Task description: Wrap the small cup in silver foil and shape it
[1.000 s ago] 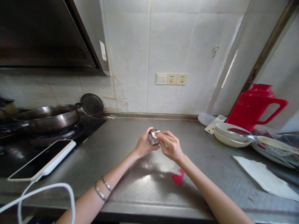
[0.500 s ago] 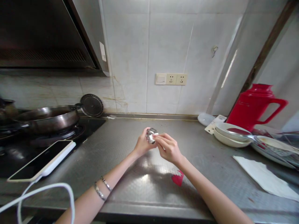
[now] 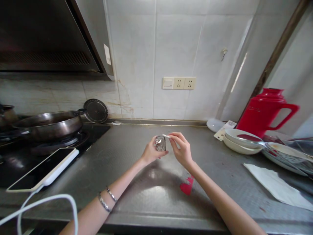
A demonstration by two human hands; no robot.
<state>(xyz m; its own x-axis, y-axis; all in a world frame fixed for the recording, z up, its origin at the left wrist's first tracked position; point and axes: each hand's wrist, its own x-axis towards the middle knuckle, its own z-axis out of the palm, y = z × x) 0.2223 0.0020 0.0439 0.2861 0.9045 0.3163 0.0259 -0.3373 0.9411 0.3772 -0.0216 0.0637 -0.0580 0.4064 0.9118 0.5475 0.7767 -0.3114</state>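
Note:
My left hand (image 3: pixel 151 152) is wrapped round a small shiny glass (image 3: pixel 160 143), silvery grey and faceted, held above the steel counter. Between thumb and fingertips, my right hand (image 3: pixel 181 148) pinches a thin white piece (image 3: pixel 166 136), too small to tell its kind. That piece points left toward the glass's upper edge; whether they touch I cannot tell. Below my right wrist, a torn red scrap (image 3: pixel 187 187) lies on the counter (image 3: pixel 127 137).
At left are a steel pan (image 3: pixel 53 125) on the stove and a phone (image 3: pixel 42 169) with a white cable (image 3: pixel 56 195). On the right stand stacked bowls (image 3: pixel 241 148), a red thermos jug (image 3: pixel 264 112), a patterned plate (image 3: pixel 288 156) and a white cloth or paper (image 3: pixel 276 186).
My right hand has moved right, off the front of the glass, drawing the white piece to its upper edge. The glass has turned slightly in my left hand.

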